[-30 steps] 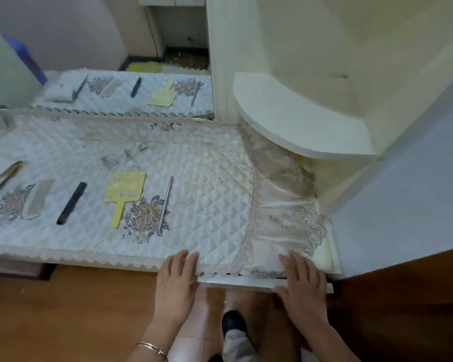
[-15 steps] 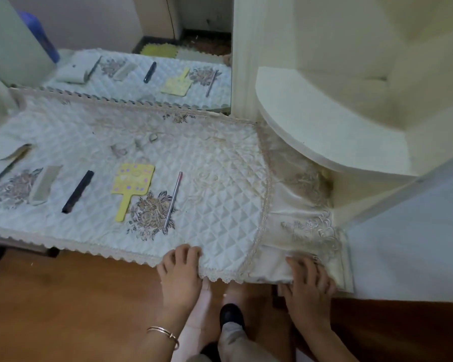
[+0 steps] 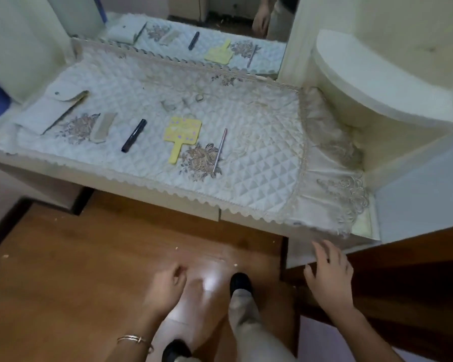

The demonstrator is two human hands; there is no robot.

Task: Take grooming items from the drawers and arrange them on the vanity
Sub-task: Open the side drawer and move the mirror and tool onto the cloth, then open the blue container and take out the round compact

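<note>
Quilted white cover (image 3: pixel 256 163) on the vanity top carries a spaced row, left to right: white pouch (image 3: pixel 50 105), pale comb (image 3: pixel 104 126), dark tube (image 3: pixel 134 135), yellow paddle-shaped piece (image 3: pixel 182 134), thin pink stick (image 3: pixel 219 150). I judge the arranging mostly done. Left hand (image 3: pixel 168 286) hangs over the wood floor (image 3: pixel 89 257), fingers loosely curled, empty. Right hand (image 3: pixel 330 278) is spread wide, empty, at the white drawer front (image 3: pixel 298 253); I cannot tell if it touches. The drawer looks closed to me, so whatever remains inside is hidden.

Comb (image 3: pixel 104 126), black tube (image 3: pixel 134 135), yellow hand mirror (image 3: pixel 182 133) and pink stick (image 3: pixel 219 150) lie in a row on the quilted cover (image 3: pixel 262 163); left hand (image 3: pixel 168 288) and right hand (image 3: pixel 330 279) hover empty below
</note>
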